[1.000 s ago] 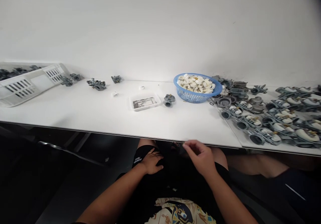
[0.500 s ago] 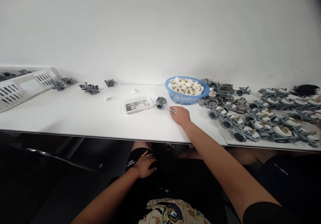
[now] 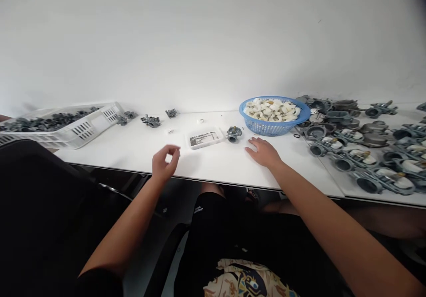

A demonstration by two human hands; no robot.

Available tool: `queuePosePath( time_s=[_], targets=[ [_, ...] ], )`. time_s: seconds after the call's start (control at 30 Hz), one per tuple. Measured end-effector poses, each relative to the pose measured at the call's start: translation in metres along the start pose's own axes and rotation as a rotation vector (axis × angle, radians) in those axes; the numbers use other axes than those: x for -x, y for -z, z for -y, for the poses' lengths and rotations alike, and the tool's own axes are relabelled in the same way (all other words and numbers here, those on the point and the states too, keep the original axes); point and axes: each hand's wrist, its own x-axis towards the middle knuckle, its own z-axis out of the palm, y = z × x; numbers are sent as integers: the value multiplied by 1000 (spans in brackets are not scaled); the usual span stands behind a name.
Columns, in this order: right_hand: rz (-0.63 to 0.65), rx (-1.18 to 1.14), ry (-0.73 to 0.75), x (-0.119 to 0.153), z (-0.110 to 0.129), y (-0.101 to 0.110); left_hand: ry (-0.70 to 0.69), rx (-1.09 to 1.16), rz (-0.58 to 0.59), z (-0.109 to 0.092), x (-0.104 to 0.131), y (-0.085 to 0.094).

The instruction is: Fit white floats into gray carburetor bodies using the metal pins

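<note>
My left hand (image 3: 165, 163) is above the table's front edge, left of the tray. Its thumb and forefinger curl into a ring with the tips close together; anything between them is too small to make out. My right hand (image 3: 264, 152) rests on the white table, fingers spread, just in front of the blue basket (image 3: 273, 129) of white plastic floats (image 3: 271, 109). Tiny brass-coloured bits (image 3: 256, 134) lie by its fingertips. Left of that hand sits a grey metal carburetor body (image 3: 233, 134), beside a shallow white tray (image 3: 205, 146) of thin metal pins (image 3: 203, 138).
Several carburetor bodies with white floats (image 3: 362, 156) crowd the table's right side, near a black ring (image 3: 297, 136). A white crate (image 3: 80, 130) of metal parts stands at left. Loose carburetors (image 3: 150, 121) and small white pieces (image 3: 169, 131) lie nearby. A black chair (image 3: 33, 208) is at lower left.
My left hand has risen from my thigh to the table edge, its fingers now curled. My right hand has opened from a pinch and spread on the table. The view has turned left.
</note>
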Motion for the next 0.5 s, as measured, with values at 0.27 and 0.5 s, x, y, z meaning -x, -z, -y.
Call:
queuePosePath(
  time_s=[0.27, 0.5],
  targets=[
    [-189, -70, 43, 31, 18, 4, 249, -265, -42, 73, -68, -51],
    [-10, -577, 681, 117, 188, 1, 450, -440, 56, 113, -83, -46]
  ],
)
